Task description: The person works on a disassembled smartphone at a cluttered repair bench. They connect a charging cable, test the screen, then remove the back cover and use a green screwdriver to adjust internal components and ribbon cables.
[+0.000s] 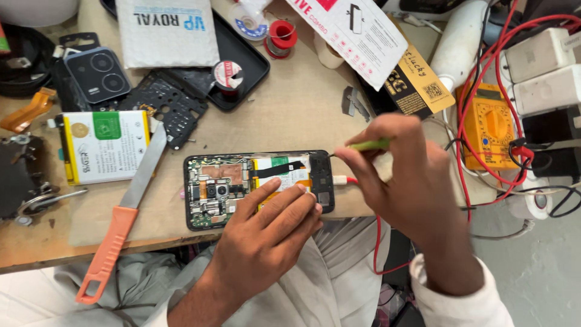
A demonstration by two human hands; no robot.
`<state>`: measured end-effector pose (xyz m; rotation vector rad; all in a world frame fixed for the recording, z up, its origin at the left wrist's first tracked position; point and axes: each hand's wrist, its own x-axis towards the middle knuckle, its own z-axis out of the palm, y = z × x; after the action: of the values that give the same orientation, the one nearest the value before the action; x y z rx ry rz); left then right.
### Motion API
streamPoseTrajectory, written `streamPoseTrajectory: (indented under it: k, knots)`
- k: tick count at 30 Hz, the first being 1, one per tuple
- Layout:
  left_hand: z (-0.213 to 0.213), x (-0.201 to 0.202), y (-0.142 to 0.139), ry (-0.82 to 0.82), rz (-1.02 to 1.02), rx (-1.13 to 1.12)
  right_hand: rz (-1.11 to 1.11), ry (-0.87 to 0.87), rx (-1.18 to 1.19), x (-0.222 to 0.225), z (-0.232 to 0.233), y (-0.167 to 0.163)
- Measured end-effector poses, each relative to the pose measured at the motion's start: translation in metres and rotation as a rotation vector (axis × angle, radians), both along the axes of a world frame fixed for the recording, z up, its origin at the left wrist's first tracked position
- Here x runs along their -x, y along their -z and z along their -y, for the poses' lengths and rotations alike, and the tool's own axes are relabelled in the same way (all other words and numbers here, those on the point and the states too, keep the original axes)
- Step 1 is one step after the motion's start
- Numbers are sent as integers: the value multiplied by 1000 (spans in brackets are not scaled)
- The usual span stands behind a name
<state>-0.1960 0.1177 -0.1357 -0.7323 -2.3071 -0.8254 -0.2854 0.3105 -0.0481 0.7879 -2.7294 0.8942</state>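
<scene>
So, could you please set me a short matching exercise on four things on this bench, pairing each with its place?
Things:
1. opened phone
2. loose battery
3. orange-handled blade
4. yellow multimeter

Places:
A. far right, among red and black leads
B. under the fingers of the left hand, at the bench's near edge
C. left of the phone, lying flat, label up
D. lying slantwise between battery and phone, handle over the bench edge

The right hand holds a thin green tool at the phone's right end.

Pairs: 1-B, 2-C, 3-D, 4-A
</scene>
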Motion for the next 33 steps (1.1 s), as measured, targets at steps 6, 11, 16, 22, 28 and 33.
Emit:
streamPoseTrajectory:
  k: [6,11,16,22,28,33]
  knots:
    - [-4,2,-7,12,46,36,-168,-106,-32,5,-15,4]
    - [-5,5,-10,15,87,31,-38,-13,-35,7,-13,6]
    - [-4,5,-12,31,178,-54,-1,-59,-4,10,-16,3]
    - [-6,3,-13,34,170,-6,-102,-107,-9,4,-19,11]
    - [-6,-2,-7,55,156,35,-41,-139,16,2,-23,9]
    - [-6,-3,-4,62,118,88,-93,-200,51,3,-10,-2]
